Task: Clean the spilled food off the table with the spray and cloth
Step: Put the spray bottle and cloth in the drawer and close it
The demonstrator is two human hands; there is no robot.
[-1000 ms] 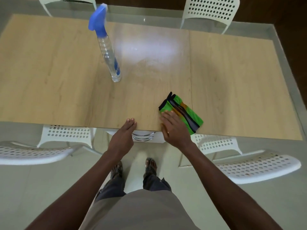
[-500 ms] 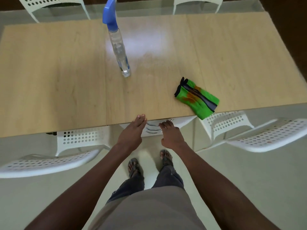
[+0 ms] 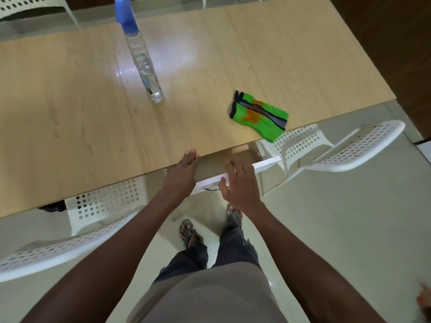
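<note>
The counter (image 3: 70, 117) looks wiped, no food showing. The stained cloth (image 3: 258, 115) lies near its edge and the spray (image 3: 142, 57) stands upright — both let go. Right hand (image 3: 241, 183) grips a white drawer (image 3: 261, 166) front; left hand (image 3: 183, 173) rests straight-fingered on the edge. Tidying remains, probably.

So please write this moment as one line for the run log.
left hand: rests on table edge | right hand: grips white drawer front, open | cloth: stained, on table | spray bottle: upright

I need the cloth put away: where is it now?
In the head view, the green cloth lies near the table's near edge, right of the spray bottle.
</note>
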